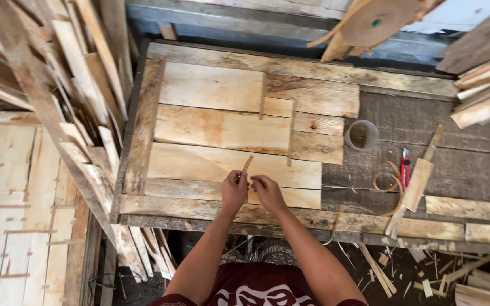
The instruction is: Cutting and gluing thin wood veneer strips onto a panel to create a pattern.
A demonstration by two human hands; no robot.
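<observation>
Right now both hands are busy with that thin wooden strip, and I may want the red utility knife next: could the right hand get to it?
Probably yes. The red utility knife lies in the open on the workbench, right of the right hand, with only thin curled shavings between. The hand would first have to let go of the wooden strip.

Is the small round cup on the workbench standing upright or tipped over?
Upright. The cup rests on the workbench with its round opening facing up toward the camera, so the view goes straight down inside. Whether it holds anything, I cannot tell.
</observation>
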